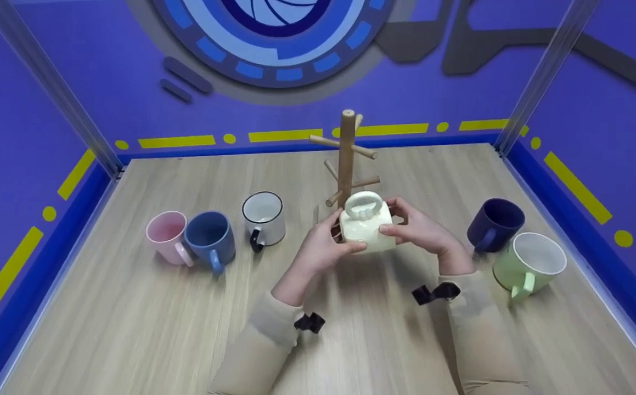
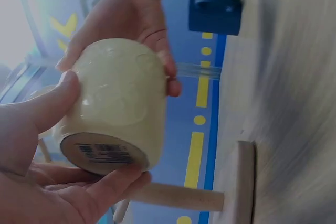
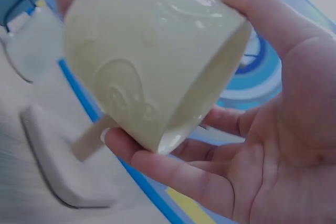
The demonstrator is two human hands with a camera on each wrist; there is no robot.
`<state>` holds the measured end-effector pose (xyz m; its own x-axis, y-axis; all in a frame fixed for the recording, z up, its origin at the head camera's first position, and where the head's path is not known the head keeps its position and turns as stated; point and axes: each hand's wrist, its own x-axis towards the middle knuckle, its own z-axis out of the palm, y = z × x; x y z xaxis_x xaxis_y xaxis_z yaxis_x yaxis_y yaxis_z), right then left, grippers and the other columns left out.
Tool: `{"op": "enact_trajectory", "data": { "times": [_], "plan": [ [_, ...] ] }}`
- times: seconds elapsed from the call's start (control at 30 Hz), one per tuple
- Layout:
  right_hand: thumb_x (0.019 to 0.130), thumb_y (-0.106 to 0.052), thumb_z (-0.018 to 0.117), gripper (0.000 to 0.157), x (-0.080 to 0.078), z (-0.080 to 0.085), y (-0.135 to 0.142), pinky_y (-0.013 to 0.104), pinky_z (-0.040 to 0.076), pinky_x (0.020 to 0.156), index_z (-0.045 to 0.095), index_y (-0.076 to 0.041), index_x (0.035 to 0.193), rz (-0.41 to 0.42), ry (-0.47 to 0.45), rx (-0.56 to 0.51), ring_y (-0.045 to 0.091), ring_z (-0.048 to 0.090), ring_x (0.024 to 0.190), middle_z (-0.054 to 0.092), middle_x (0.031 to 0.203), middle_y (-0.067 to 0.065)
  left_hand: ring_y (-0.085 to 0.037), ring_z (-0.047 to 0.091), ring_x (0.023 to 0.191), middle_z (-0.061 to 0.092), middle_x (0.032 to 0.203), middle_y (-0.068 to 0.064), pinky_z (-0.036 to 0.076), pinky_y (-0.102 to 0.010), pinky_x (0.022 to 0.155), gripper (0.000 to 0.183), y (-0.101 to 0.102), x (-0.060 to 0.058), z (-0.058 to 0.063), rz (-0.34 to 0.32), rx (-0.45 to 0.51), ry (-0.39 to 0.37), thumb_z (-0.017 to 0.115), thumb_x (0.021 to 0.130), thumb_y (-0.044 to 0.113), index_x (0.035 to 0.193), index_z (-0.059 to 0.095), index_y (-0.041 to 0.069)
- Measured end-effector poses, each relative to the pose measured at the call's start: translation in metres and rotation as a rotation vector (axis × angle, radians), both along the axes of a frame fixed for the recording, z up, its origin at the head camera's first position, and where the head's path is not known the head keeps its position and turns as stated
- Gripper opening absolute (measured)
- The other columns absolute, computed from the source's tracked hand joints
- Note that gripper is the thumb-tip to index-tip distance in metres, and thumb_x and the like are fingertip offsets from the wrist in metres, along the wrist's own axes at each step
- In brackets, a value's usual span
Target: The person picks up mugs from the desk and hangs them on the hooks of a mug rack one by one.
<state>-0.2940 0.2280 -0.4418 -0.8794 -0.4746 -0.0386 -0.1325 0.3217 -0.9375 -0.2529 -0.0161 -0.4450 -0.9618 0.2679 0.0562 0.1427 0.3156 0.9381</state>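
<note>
A cream mug [image 1: 370, 233] is held on its side above the table, its ring-shaped handle [image 1: 364, 206] pointing up. My left hand [image 1: 316, 249] grips the base end, where a printed label [image 2: 105, 153] shows on the underside in the left wrist view. At the rim end, my right hand [image 1: 419, 227] pinches the mug between thumb and fingers. The right wrist view shows the mug's open mouth [image 3: 207, 85] facing the right palm, and a raised relief on its side. Just behind the mug stands a wooden mug rack [image 1: 346, 148] with bare pegs, its lower part hidden.
To the left stand a pink mug [image 1: 165, 253], a blue mug [image 1: 210, 253] and a white mug [image 1: 271, 235] with black rim and handle. A navy mug [image 1: 501, 233] and a light green mug [image 1: 507, 269] stand at right. Printed panels [image 1: 274, 109] wall the table's back and sides.
</note>
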Motion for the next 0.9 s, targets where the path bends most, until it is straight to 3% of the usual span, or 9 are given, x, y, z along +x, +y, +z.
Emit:
{"op": "enact_trajectory", "data": {
  "times": [0.2,0.4,0.6,0.9],
  "plan": [
    [0.087,-0.023,0.081,0.083,0.0,-0.008,-0.018,0.029,0.059,0.077,0.034,0.002,0.15,0.044,-0.038,0.021,0.025,0.063,0.102,0.05,0.131,0.028,-0.031,0.064,0.125,0.067,0.134,-0.02,0.055,-0.042,0.105,0.073,-0.025,-0.012,-0.002,-0.047,-0.02,-0.085,0.086,0.084,0.021,0.145,0.052,-0.002],
    [0.088,-0.028,0.081,0.081,-0.001,-0.018,-0.034,0.046,0.062,0.086,0.036,0.002,0.149,-0.019,-0.085,0.036,0.026,0.061,0.105,0.05,0.133,0.026,-0.026,0.065,0.12,0.069,0.132,-0.019,0.056,-0.035,0.1,0.073,-0.039,-0.024,-0.013,-0.048,0.018,-0.168,0.085,0.085,0.02,0.146,0.052,-0.002],
    [0.089,-0.03,0.079,0.081,-0.006,-0.031,-0.045,0.033,0.062,0.084,0.036,0.0,0.151,-0.062,-0.115,0.028,0.025,0.06,0.108,0.05,0.135,0.024,-0.029,0.064,0.126,0.067,0.136,-0.021,0.053,-0.04,0.108,0.075,-0.047,-0.032,-0.023,-0.006,0.03,-0.198,0.086,0.084,0.019,0.146,0.052,-0.004],
    [0.092,-0.037,0.076,0.08,-0.009,-0.044,-0.054,0.034,0.06,0.088,0.037,-0.002,0.152,-0.142,-0.117,0.053,0.026,0.059,0.112,0.053,0.134,0.023,-0.036,0.056,0.138,0.056,0.147,-0.026,0.048,-0.044,0.115,0.073,-0.046,-0.041,-0.038,0.061,0.093,-0.211,0.081,0.09,0.019,0.148,0.046,-0.008]
  ]
}}
